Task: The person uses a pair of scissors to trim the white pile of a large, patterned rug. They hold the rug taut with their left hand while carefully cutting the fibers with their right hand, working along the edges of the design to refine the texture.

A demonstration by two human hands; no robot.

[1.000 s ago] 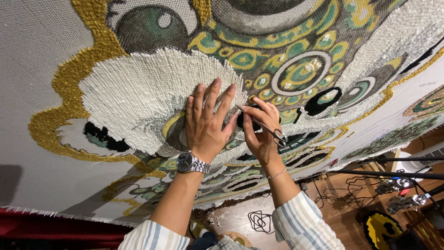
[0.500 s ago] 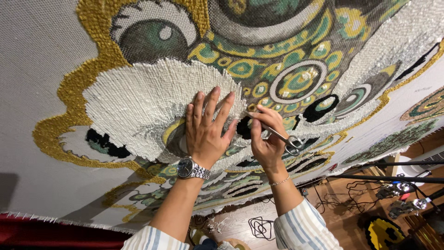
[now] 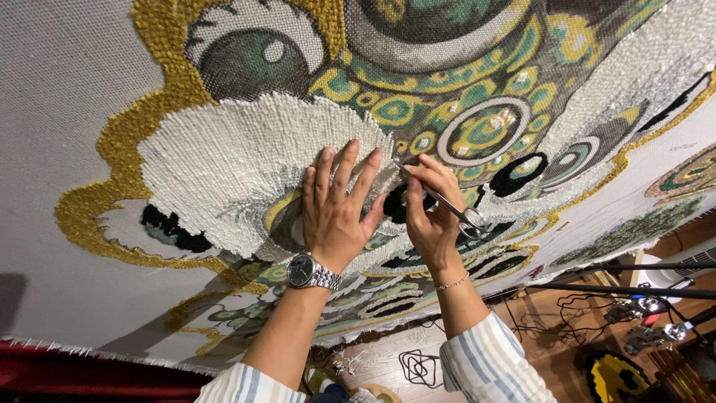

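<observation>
The left hand (image 3: 337,213) lay flat and wide open on the rug (image 3: 224,157), fingers spread across the edge of the white tufted patch (image 3: 224,168), palm pressed to the pile. A silver watch (image 3: 307,271) sat on that wrist. Just beside it, thumbs nearly touching, the right hand (image 3: 430,216) was closed around metal scissors (image 3: 451,209), the tips angled up and left into the pile at the white patch's right edge, the loops sticking out lower right past the knuckles. Whether the blades were parted could not be told. A thin bracelet (image 3: 453,283) ringed that wrist, and striped sleeves (image 3: 488,366) covered both forearms low in the view.

The rug hung stretched and tilted across the whole view: a gold border (image 3: 112,149) curling round the white patch, a big green eye (image 3: 253,71) above, and rings of green and yellow (image 3: 485,130) to the right. Below its fringe, a wooden floor (image 3: 552,351) showed with a coil of black cable (image 3: 418,367).
</observation>
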